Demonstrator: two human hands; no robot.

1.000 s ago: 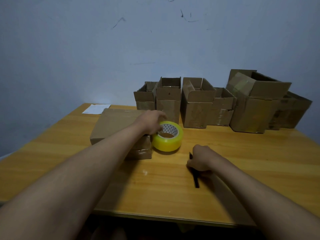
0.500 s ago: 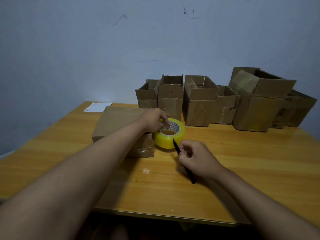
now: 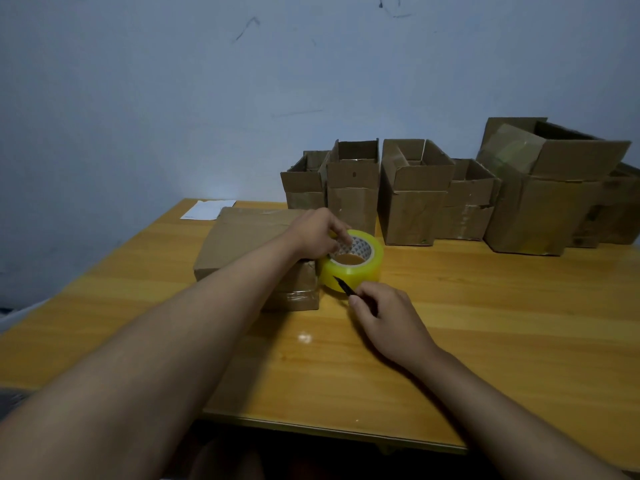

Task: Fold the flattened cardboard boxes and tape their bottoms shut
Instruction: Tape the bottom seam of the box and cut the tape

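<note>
A closed cardboard box lies on the wooden table, with clear tape showing on its near side. A yellow roll of tape sits against the box's right end. My left hand grips the roll's top rim, fingers curled over its edge. My right hand holds a black knife like a pen. Its tip touches the roll's near side.
Several folded open-topped cardboard boxes stand in a row along the wall at the back, a larger one to the right. A white sheet of paper lies at the table's far left corner. The table's front edge is close to me.
My right hand picked the black knife up off the table and brought it forward and left to the tape roll. My left hand stayed on the roll.
</note>
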